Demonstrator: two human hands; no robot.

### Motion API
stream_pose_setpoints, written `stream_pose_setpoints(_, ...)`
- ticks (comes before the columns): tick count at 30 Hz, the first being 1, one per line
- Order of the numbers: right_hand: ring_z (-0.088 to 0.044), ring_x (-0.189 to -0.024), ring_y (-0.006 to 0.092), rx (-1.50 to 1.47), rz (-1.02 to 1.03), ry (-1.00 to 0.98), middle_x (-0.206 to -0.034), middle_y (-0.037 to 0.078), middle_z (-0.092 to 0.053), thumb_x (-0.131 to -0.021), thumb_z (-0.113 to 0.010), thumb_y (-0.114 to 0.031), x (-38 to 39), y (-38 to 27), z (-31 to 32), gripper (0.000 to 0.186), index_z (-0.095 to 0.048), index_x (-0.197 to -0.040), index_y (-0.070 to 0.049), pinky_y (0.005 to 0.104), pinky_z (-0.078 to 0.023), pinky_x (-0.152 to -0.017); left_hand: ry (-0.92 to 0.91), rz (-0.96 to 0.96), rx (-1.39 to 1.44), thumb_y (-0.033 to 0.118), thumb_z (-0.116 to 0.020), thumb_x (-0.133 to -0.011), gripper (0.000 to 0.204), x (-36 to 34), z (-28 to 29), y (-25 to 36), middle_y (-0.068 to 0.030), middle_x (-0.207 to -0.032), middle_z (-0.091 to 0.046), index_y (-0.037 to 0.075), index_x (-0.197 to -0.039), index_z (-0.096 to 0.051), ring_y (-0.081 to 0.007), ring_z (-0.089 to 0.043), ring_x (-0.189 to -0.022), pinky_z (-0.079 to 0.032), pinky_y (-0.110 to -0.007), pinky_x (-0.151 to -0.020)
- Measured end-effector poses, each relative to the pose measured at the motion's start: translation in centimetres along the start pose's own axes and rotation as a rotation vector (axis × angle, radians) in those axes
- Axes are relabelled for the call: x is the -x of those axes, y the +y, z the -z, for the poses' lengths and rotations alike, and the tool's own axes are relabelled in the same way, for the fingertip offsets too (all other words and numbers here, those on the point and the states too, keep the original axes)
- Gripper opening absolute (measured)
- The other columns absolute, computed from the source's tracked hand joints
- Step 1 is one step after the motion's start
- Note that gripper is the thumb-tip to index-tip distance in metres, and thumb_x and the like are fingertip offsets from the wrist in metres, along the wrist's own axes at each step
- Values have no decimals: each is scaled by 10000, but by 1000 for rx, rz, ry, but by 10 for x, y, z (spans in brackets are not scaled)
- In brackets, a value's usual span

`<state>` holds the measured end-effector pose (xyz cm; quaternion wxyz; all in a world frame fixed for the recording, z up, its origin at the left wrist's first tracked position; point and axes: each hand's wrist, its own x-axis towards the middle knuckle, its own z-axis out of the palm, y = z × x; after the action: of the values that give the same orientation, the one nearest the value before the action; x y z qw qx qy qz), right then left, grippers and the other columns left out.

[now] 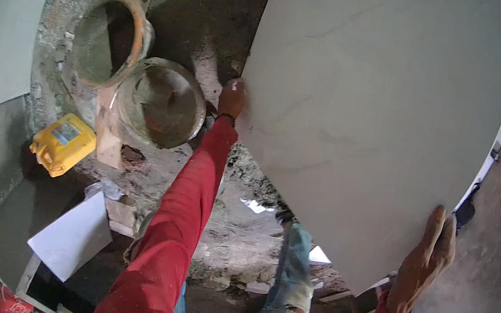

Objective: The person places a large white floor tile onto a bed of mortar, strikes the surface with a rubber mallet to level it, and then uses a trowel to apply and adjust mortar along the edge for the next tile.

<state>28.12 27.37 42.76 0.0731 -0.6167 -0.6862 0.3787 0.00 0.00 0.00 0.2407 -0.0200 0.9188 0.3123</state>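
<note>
A large pale grey panel [372, 111] is held between the person's two hands, its broad face toward the wearer, above the rough, mortar-strewn ground [234, 247]. The left hand [232, 98], at the end of a red sleeve [176, 217], grasps the panel's left edge, its fingers closed over that edge. The right hand [426, 261] grasps the right edge near the lowest corner, with fingers lying along the rim; the parts behind the panel are hidden, so how far they wrap around cannot be told.

Left of the left hand, two round, mortar-stained basins sit side by side near the ground's left edge: an orange-rimmed basin [141, 36] and, nearer the hand, a grey basin [198, 110]. A wooden plank [109, 138] shows below them. Just beside the plank stands a yellow jerrycan [65, 144], tilted in view. Closer to the wearer, a white rectangular tile [72, 236] rests at a slant. Below the panel, the wearer's worn jeans [291, 284] show between the two forearms.
</note>
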Motion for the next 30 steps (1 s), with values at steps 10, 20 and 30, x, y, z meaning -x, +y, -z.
stream_pose_setpoints(10,-494,-742,111,170,50,256,-797,31,-572,-1070,-468,-243,21,-132,55,338,-606,-909,20,278,-437,-666,-244,-152,-3,370,-465,-1012,440,73,-117,-46,-204,-998,-676,-8,-1174,-621,-376,-602,-944,-489,-472,-877)
stream_pose_setpoints(20,-352,-552,185,570,369,180,-595,153,-369,-1020,-564,-224,-14,-116,102,438,-401,-684,7,384,-325,-521,-86,58,614,324,-439,-1061,467,126,-71,25,-67,-873,-661,-91,-1000,-645,-152,-524,-781,-474,-360,-755)
stream_pose_setpoints(30,-385,-579,109,24,-28,510,-594,-34,-391,-1055,-449,-478,-59,202,185,578,-575,-730,-17,293,-359,-552,15,78,548,388,-495,-1040,467,199,-14,86,-103,-862,-713,-27,-1062,-709,-220,-632,-749,-492,-379,-708)
